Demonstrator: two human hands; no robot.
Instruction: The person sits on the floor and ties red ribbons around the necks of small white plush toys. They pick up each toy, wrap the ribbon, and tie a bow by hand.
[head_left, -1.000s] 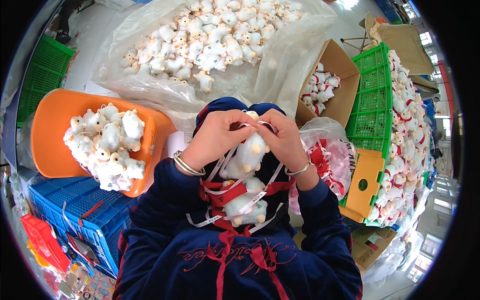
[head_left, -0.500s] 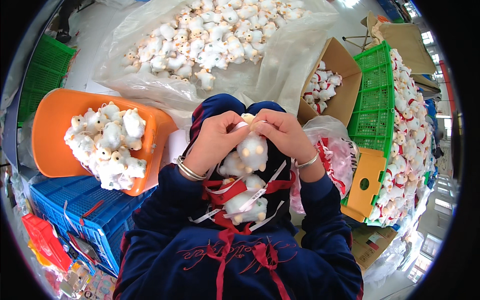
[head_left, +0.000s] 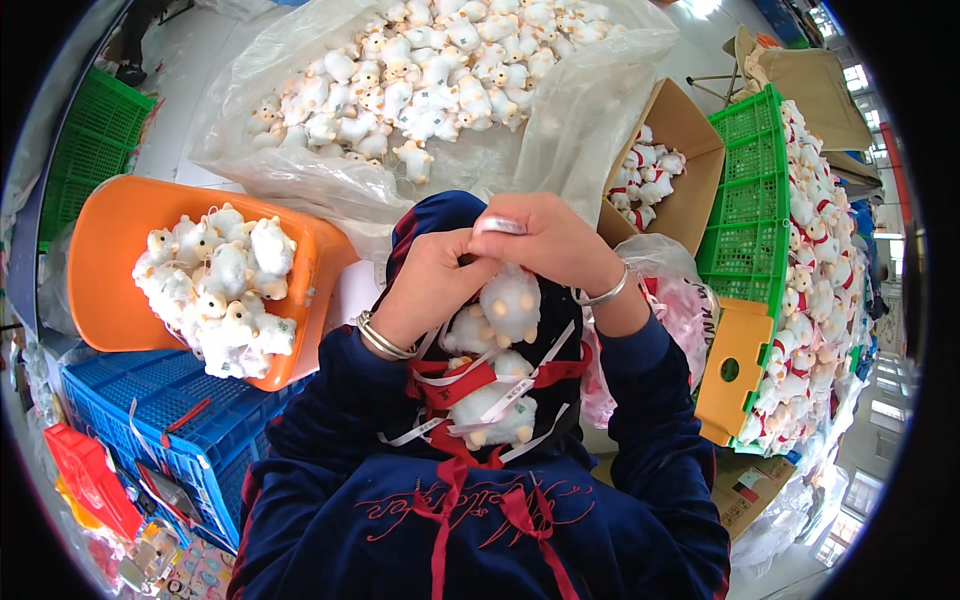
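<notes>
On my lap a white plush toy (head_left: 511, 306) with cream feet lies belly up, its head hidden under my hands. My left hand (head_left: 442, 275) is closed at the toy's neck, its fingertips partly covered. Crossing above it, my right hand (head_left: 551, 240) is closed with a white ribbon (head_left: 499, 226) looped over its fingers. Below, another plush toy (head_left: 492, 418) rests among red ribbons (head_left: 458, 385) and white printed ribbons (head_left: 507, 399). A further white toy (head_left: 466, 330) lies partly behind the held one.
An orange tub (head_left: 110, 265) of white toys stands left on a blue crate (head_left: 150, 395). Ahead, a plastic sheet (head_left: 240, 150) bears a large toy pile. Right are a cardboard box (head_left: 690, 190), a green crate (head_left: 745, 190) and toys with red ribbons (head_left: 815, 270).
My right hand has moved left and up across my left hand, bringing the white ribbon over. The toy's head, visible before, is now covered. My left hand has hardly shifted.
</notes>
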